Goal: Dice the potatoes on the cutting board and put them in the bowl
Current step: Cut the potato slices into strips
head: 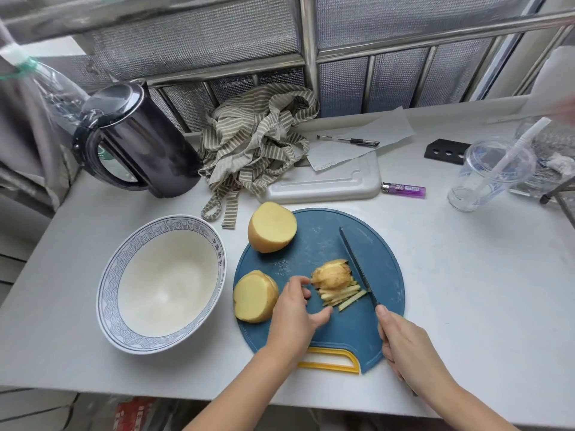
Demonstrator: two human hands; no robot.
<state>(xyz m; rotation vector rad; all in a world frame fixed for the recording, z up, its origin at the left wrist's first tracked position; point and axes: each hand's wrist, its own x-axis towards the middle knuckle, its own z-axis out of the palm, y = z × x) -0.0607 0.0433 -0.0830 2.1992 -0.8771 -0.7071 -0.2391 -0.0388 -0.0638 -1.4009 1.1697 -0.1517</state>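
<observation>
Two potato chunks [271,227] lie between bowl [109,275] and knife [354,259]; apron [255,135], probably, behind.

White counter [466,290], blue cutting board [323,241], patterned bowl [107,284], black kettle [149,141], striped cloth [255,141], white tray [326,185], purple lighter [404,190], plastic cup [485,172]

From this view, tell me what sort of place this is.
Probably a home kitchen counter by a window grille: a kettle, a bowl, and cut potatoes and a knife on a cutting board.
</observation>
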